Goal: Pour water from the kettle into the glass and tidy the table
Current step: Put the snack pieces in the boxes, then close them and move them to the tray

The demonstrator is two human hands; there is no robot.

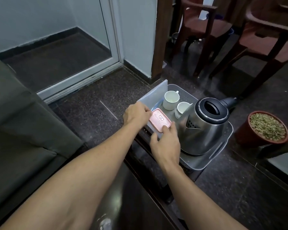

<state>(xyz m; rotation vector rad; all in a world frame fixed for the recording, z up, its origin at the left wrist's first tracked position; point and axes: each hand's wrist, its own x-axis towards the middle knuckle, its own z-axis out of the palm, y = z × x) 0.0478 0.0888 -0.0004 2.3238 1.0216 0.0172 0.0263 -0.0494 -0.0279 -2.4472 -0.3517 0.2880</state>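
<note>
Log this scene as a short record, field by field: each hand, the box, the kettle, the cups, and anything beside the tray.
left hand: grips far end of pink-lidded box
right hand: holds box's near end
kettle: steel, upright on grey tray, right of box
cups: far white cup, near white cup, both upright on tray
beside tray: potted plant, to the right

This looks like a home, a living or dining corner. Left of the fingers [165, 129] runs a dark upholstered sofa [15, 113]; beyond them a glass sliding door [65, 39] meets a speckled stone floor [93, 90]. Farther off to the right stand brown plastic chairs [206, 27], and just right of the fingers a tray [199, 163] carries a kettle [204, 128] and cups [171, 100], with a potted plant [266, 127] beside it.
</note>
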